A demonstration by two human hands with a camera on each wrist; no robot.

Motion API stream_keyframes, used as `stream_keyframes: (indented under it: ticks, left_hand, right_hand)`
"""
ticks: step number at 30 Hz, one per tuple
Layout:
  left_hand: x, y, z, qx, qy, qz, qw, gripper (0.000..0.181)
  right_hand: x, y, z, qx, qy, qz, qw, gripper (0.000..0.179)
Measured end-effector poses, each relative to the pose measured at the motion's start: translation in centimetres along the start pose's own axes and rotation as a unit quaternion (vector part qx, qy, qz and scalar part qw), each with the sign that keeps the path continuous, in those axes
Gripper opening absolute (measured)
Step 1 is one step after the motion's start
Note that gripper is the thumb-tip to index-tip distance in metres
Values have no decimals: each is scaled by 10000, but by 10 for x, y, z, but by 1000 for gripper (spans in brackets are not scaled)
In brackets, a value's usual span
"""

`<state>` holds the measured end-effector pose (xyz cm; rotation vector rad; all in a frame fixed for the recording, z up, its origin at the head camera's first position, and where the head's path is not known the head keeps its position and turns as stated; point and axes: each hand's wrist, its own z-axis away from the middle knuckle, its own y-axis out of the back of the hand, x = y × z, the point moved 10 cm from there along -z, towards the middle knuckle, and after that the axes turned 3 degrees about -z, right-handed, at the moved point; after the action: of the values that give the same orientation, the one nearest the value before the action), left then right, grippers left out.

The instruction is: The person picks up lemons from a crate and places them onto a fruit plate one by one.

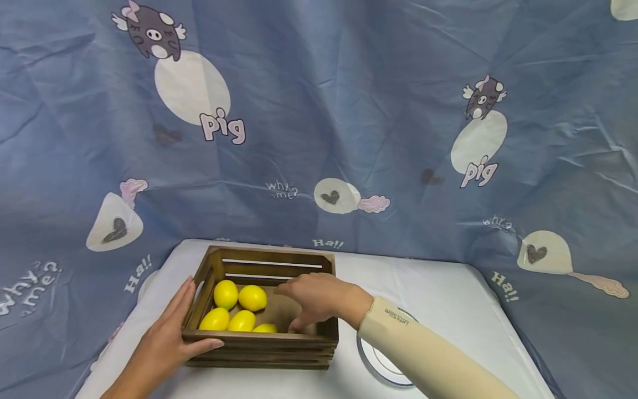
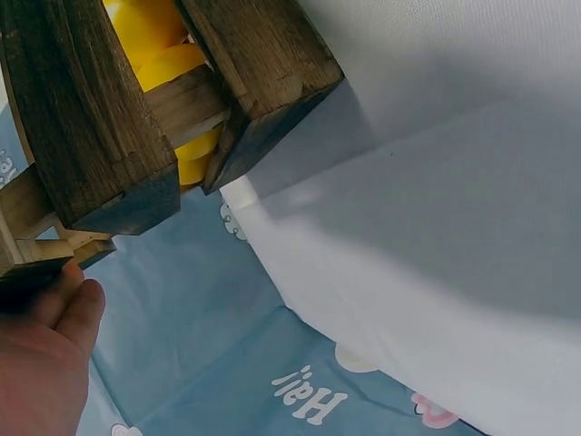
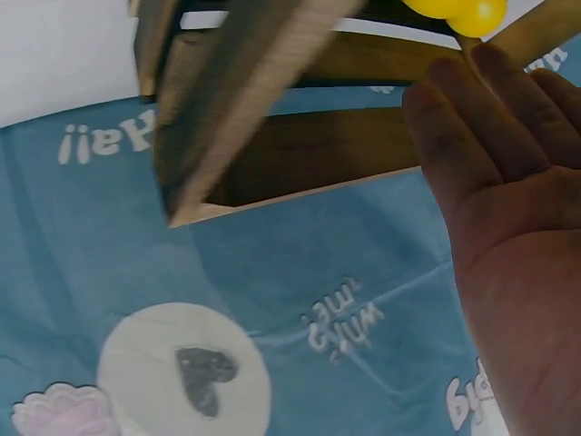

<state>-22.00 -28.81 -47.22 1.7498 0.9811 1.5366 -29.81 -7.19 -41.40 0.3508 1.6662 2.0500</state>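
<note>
Left hand (image 1: 166,332): rested against the crate's left end, with fingers nearly straight along the outside of that wall and thumb stretched along the front; braced the wood with a light touch rather than a curled hold.

Right hand (image 1: 316,296): reached down inside the crate from the right, with palm down, fingers loosely extended and thumb apart; hovered over the bare right half, just beside the nearest lemon. Showed a flat palm and straight fingers to the right wrist camera.

Lemons (image 1: 252,298): lay inside the crate, five in sight, grouped toward the left half, two behind and three nearer the front; partly hidden, at the front right, by the near wall. Showed as yellow through the slats in the left wrist view.

Crate (image 1: 264,350): stood upright on the table, brown and slatted, with gaps in the back wall.

Sleeve (image 1: 423,349): covered the right forearm, beige, with dark lettering near the wrist.

Plate (image 1: 379,363): lay right of the crate, white with a dark blue edge, partly hidden beneath the sleeve.

Table (image 1: 418,280): spread white under crate and plate.

Backdrop (image 1: 319,122): hung behind, blue and creased, printed with winged pigs, hearts and words.
</note>
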Motion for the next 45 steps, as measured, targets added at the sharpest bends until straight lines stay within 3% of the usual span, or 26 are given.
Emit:
stream_keyframes:
  ticks: [11, 18, 22, 33, 45]
  left_hand:
    - [-3, 0, 1, 41, 88, 73, 9999, 142]
    - [1, 4, 1, 173, -65, 48, 9998, 140]
    - [2, 6, 2, 210, -72, 63, 9997, 140]
    - [1, 6, 3, 276, -106, 142, 9995, 138]
    - [1, 6, 3, 293, -124, 112, 9994, 138]
  right_hand:
    - [-16, -11, -30, -366, 23, 41, 9993, 74]
    - [-17, -20, -37, -603, -232, -281, 9975, 73]
    - [-20, -23, -43, -630, -180, -246, 9975, 72]
    - [-34, -33, -60, -822, -32, 212, 9964, 56]
    - [-35, -44, -73, -1032, 52, -138, 9946, 43]
